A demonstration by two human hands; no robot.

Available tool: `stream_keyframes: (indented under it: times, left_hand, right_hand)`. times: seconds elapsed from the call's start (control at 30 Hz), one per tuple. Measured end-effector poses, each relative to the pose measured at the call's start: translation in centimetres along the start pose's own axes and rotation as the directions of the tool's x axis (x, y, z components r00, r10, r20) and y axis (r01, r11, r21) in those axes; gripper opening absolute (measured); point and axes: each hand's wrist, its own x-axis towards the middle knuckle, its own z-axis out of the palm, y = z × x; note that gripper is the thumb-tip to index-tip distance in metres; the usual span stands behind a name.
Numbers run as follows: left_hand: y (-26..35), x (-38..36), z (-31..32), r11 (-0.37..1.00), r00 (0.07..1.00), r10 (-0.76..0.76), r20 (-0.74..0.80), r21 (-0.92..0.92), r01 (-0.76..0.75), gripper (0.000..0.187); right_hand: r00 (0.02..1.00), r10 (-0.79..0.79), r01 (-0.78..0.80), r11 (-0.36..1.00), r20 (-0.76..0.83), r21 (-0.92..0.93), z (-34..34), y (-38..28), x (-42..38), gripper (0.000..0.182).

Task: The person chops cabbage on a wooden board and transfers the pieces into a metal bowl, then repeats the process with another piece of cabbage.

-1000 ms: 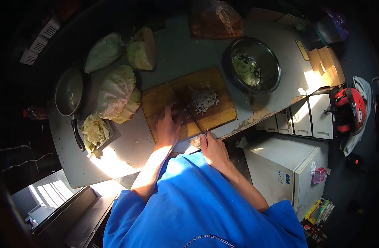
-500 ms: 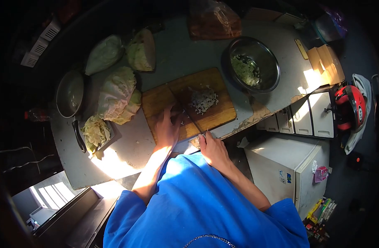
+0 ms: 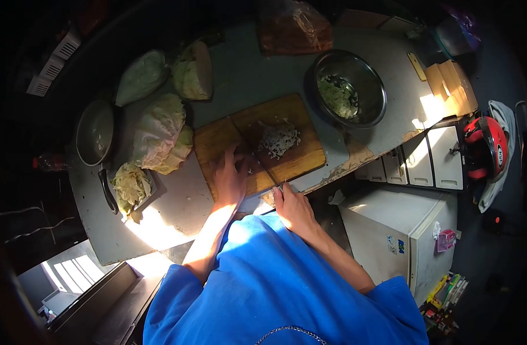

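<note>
My right hand grips the handle of a knife whose blade lies across the wooden cutting board. My left hand presses down on the board's near left part, fingers beside the blade on a small bit of cabbage. A pile of chopped cabbage sits on the board just beyond the knife tip.
A steel bowl with chopped cabbage stands right of the board. Cabbage pieces and a halved head lie to the left, with a pan and a tray of leaves. A white cabinet stands below the counter edge.
The knife blade has drawn back a little from the chopped pile toward my left hand. Both hands stay at nearly the same place.
</note>
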Motion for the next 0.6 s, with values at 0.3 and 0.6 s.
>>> stream_keyframes:
  times: [0.3,0.6]
  left_hand:
    - [-0.1,0.1,-0.2,0.999,0.999,0.030,-0.014,0.010,-0.030,0.050]
    - [0.5,-0.6,-1.9,1.000,1.000,0.000,-0.003,-0.005,0.000,0.046]
  right_hand:
    - [0.996,0.034,-0.033,0.999,-0.079,0.021,-1.2,0.3,-0.6,0.039]
    - [1.000,0.023,-0.023,1.000,0.005,-0.017,-0.3,0.2,-0.3,0.036]
